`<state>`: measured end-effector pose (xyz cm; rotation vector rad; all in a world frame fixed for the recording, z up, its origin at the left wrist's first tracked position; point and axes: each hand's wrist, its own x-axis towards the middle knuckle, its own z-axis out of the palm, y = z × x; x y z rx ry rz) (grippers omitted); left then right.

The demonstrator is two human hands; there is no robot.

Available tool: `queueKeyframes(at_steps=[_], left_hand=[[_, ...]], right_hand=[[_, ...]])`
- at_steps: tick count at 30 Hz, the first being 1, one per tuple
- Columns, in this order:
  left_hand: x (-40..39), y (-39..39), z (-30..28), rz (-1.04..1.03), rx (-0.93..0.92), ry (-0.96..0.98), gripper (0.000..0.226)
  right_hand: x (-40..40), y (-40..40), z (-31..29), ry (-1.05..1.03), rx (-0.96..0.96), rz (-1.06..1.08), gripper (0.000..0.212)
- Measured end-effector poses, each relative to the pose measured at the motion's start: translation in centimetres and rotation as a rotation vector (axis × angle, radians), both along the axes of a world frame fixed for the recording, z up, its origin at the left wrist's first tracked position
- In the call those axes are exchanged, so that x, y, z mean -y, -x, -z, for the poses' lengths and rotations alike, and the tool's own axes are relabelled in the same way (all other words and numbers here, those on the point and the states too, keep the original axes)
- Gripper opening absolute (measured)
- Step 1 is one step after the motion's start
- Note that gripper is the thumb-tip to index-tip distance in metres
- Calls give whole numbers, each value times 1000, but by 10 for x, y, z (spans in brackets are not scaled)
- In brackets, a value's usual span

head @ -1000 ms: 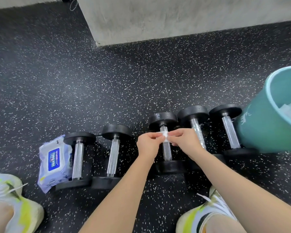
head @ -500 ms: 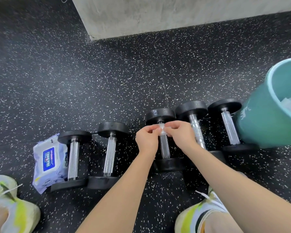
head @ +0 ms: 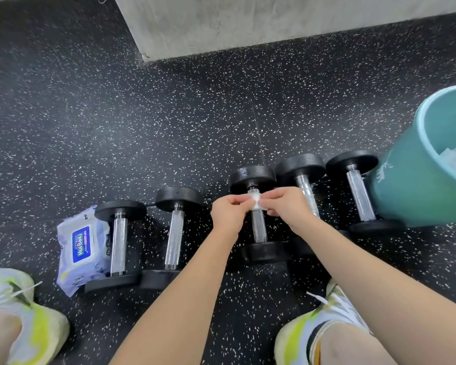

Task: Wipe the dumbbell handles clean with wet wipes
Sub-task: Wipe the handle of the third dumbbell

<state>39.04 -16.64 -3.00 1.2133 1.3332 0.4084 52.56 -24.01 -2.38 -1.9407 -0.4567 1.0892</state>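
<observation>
Step in hand: left hand [head: 228, 216] and right hand [head: 287, 205] fingers pinch the wet wipe [head: 256, 200] around the middle dumbbell handle [head: 258, 227], 12 o'clock end. Next: slide toward 6 o'clock.

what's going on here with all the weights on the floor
A person crouched on the floor is cleaning a row of five dumbbells. Both the left hand and the right hand pinch a small white wet wipe around the top of the middle dumbbell's handle. The wipes pack lies at the left end of the row, and a teal bucket holding something white stands at the right end.
</observation>
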Motion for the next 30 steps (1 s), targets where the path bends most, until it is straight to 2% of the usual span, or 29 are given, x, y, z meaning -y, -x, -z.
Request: queueKeyframes(at_steps=[6,13,16,23,26,30], left_hand=[[18,12,-9,34,-91,-15,12],[37,21,-29,165,-262,-32,8],[39,20,-32,235,-353,-24,17],[31,15,-47,423,-626,2,42],[28,16,-43,419,-641,-2,35],[32,24,-29,302,-434,-18,12]], right_hand=[[9,11,-17,132,155,-116,7],[13,21,-38,368,339,-373,12],[18,21,-42,407,372,-439,20],[23,25,-54,471,399,-570,20],[23,25,-51,447,391,-568,23],[25,25,-37,378,395,-489,19]])
